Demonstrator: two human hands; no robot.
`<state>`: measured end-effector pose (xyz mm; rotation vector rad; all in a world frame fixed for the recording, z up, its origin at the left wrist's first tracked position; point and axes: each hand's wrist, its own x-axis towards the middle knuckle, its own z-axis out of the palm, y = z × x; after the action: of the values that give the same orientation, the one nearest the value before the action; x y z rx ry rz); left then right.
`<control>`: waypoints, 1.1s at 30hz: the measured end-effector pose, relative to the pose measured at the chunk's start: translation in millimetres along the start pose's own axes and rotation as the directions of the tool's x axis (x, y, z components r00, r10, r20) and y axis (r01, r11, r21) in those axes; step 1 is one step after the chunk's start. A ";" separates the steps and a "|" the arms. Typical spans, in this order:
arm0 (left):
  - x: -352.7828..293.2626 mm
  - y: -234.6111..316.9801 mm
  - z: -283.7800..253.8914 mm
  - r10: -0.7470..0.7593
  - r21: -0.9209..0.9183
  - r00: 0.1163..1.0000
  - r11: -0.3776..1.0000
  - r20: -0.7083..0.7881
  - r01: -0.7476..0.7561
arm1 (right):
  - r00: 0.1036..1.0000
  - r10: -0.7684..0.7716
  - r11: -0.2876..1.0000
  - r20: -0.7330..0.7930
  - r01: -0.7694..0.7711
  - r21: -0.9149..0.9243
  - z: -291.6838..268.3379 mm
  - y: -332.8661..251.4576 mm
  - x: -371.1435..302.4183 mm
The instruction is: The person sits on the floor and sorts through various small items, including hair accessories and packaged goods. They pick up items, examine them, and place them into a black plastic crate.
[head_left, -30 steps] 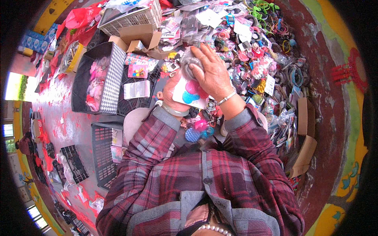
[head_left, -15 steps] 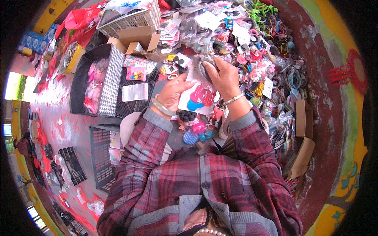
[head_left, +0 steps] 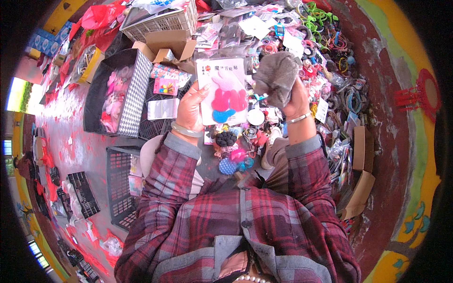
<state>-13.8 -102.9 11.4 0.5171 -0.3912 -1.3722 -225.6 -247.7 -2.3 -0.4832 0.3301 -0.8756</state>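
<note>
My left hand [head_left: 191, 111] pinches the left edge of a flat card packet [head_left: 229, 96]. On its white backing sit a pale pink, a red-pink and a blue soft-looking shape, and a clear plastic flap stands at its top. In my right hand [head_left: 298, 101] is a crumpled grey cloth [head_left: 277, 78], held to the right of the packet and apart from it. My right fingers are partly hidden behind the cloth. Below the packet lie a black braided hair tie [head_left: 225, 138] and a blue dotted round piece [head_left: 228, 166], among other small accessories.
A large heap of hair accessories [head_left: 325, 70] spreads at the far right. To the left are a houndstooth-sided box [head_left: 136, 94] with pink items, an open cardboard box [head_left: 165, 38] and a black plastic crate [head_left: 113, 184]. Another cardboard box [head_left: 362, 151] stands at right.
The grey cloth was against the top of the packet; my right hand has drawn it away to the right. My left hand has moved left, and the packet now faces up squarely.
</note>
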 end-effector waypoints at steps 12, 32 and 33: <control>-2.5 -13.8 5.4 -0.085 0.439 0.988 0.898 0.126 0.022 | 0.984 0.162 0.971 -0.076 -0.172 -0.167 27.2 35.7 -11.4; -1.9 -11.1 -5.5 -0.049 0.752 0.998 0.659 0.039 0.003 | 0.941 -0.216 0.940 -0.259 0.129 -0.314 -8.7 14.6 3.0; -0.5 -6.8 -10.2 -0.060 0.800 0.997 0.600 0.037 0.006 | 0.947 -0.224 0.946 -0.228 0.155 -0.284 -8.7 2.9 2.8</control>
<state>-13.8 -101.9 -0.8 1.2386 -1.0851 -1.1895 -226.0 -250.7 -11.5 -0.6567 0.6529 -1.0945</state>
